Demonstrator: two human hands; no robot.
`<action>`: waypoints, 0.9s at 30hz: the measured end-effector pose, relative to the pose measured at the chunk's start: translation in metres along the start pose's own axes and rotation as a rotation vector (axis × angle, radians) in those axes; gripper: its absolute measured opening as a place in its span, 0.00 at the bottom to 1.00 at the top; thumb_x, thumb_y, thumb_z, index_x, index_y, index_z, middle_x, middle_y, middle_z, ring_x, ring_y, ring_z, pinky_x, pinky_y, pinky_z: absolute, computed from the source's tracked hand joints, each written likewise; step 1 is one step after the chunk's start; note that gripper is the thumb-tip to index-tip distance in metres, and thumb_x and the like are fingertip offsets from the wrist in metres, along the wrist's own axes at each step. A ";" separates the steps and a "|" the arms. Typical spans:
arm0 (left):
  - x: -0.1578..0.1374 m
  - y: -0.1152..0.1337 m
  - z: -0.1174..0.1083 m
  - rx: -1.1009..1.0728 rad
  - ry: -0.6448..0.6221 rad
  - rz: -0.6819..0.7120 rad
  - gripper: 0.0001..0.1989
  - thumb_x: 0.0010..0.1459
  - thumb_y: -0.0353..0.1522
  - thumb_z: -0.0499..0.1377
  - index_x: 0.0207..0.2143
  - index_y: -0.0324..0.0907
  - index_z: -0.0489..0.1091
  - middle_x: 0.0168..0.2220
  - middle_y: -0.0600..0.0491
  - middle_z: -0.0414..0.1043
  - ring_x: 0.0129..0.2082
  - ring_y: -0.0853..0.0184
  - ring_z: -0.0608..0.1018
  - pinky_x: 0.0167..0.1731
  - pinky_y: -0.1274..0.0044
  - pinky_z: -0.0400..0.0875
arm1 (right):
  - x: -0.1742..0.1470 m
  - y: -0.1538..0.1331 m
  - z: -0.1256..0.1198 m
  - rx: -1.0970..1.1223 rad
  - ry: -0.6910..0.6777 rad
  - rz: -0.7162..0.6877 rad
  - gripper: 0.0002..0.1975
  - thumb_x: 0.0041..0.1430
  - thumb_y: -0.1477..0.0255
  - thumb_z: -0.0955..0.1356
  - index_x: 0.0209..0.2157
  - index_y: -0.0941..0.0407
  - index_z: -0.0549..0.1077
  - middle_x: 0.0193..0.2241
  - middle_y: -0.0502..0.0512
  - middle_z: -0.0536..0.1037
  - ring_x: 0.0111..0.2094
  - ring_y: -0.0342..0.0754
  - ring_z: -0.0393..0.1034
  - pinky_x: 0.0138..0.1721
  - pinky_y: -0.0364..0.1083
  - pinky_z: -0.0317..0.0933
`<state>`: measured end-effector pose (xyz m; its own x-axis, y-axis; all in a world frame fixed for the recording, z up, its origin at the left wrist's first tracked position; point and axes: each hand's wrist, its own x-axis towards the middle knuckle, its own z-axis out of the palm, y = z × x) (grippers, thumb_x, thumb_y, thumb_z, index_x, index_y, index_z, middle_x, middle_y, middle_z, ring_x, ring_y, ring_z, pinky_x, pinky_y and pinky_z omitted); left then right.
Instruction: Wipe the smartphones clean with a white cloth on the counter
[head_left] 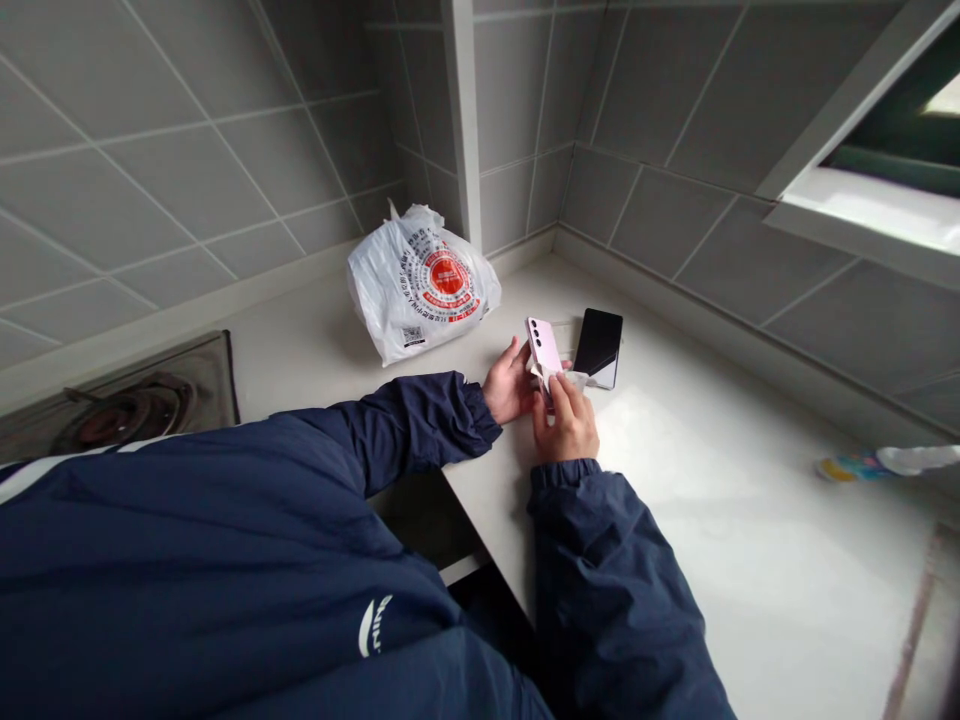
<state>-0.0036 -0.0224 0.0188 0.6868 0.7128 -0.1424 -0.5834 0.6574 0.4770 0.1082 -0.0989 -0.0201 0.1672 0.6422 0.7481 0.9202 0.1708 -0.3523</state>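
Note:
A pink smartphone (545, 345) is tilted above the counter, its back with several camera lenses facing me. My left hand (510, 384) grips it from the left side, fingers behind its edge. Pressed onto the lower part of its back is a white tissue (577, 380), pinched under the fingers of my right hand (568, 420). The lower end of the phone is hidden by the tissue and my right hand. Just to the right, a black smartphone (599, 345) lies on the counter, its dark glossy face up.
A white plastic bag (405, 290) with red print stands on the white counter (675, 560) behind my left hand. At the far left is a gas stove (127, 410). A colourful package (855, 466) lies by the right wall. Grey tiled walls meet behind the phones.

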 end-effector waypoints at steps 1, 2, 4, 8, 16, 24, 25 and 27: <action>0.000 0.000 -0.001 0.026 -0.002 0.000 0.30 0.71 0.51 0.43 0.72 0.57 0.52 0.55 0.45 0.76 0.39 0.60 0.83 0.43 0.63 0.77 | 0.001 0.000 -0.001 0.006 0.010 0.017 0.16 0.68 0.67 0.67 0.51 0.58 0.79 0.50 0.62 0.82 0.46 0.53 0.77 0.49 0.49 0.72; 0.000 0.000 -0.002 0.054 -0.004 0.002 0.30 0.71 0.51 0.44 0.72 0.60 0.50 0.54 0.46 0.76 0.36 0.61 0.83 0.38 0.66 0.78 | 0.002 0.000 -0.002 0.015 0.017 0.033 0.16 0.68 0.66 0.66 0.51 0.58 0.79 0.50 0.62 0.82 0.45 0.53 0.77 0.49 0.49 0.72; 0.000 -0.001 -0.003 0.110 -0.006 0.010 0.31 0.70 0.50 0.47 0.72 0.63 0.47 0.53 0.48 0.76 0.33 0.64 0.82 0.31 0.71 0.78 | 0.004 -0.001 -0.005 0.042 0.016 0.084 0.17 0.69 0.65 0.65 0.50 0.59 0.79 0.48 0.63 0.82 0.46 0.52 0.76 0.50 0.49 0.71; -0.002 -0.004 0.001 0.231 0.011 0.036 0.34 0.67 0.46 0.56 0.72 0.65 0.49 0.51 0.50 0.76 0.34 0.65 0.81 0.31 0.73 0.78 | 0.007 -0.002 -0.012 0.124 -0.003 0.250 0.22 0.71 0.59 0.62 0.50 0.58 0.79 0.43 0.64 0.80 0.43 0.52 0.75 0.46 0.50 0.71; -0.007 -0.006 0.003 0.385 0.026 0.124 0.39 0.58 0.32 0.63 0.70 0.55 0.55 0.46 0.52 0.73 0.34 0.69 0.78 0.27 0.79 0.75 | 0.013 -0.001 -0.022 0.167 0.006 0.607 0.29 0.67 0.48 0.60 0.42 0.58 0.79 0.28 0.55 0.77 0.27 0.47 0.69 0.33 0.44 0.62; -0.004 -0.009 -0.002 0.464 0.140 0.259 0.41 0.55 0.34 0.63 0.71 0.49 0.56 0.51 0.49 0.73 0.31 0.70 0.75 0.22 0.80 0.69 | 0.018 -0.005 -0.031 0.267 -0.155 0.694 0.27 0.66 0.48 0.60 0.33 0.56 0.77 0.21 0.49 0.71 0.25 0.45 0.64 0.31 0.43 0.55; -0.003 -0.010 -0.003 0.478 0.159 0.273 0.41 0.55 0.34 0.62 0.71 0.49 0.56 0.51 0.49 0.73 0.30 0.70 0.74 0.23 0.79 0.69 | 0.018 -0.005 -0.030 0.271 -0.172 0.679 0.28 0.66 0.48 0.60 0.33 0.56 0.77 0.21 0.49 0.72 0.25 0.45 0.64 0.31 0.43 0.55; -0.002 -0.011 -0.004 0.501 0.188 0.289 0.41 0.55 0.35 0.62 0.71 0.49 0.56 0.52 0.49 0.73 0.28 0.71 0.74 0.24 0.78 0.70 | 0.018 -0.003 -0.029 0.280 -0.201 0.645 0.28 0.66 0.47 0.60 0.33 0.56 0.77 0.22 0.51 0.73 0.26 0.46 0.65 0.31 0.43 0.55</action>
<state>0.0000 -0.0298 0.0104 0.4164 0.9060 -0.0754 -0.4280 0.2685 0.8629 0.1183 -0.1097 0.0103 0.5524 0.7999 0.2347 0.5311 -0.1207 -0.8386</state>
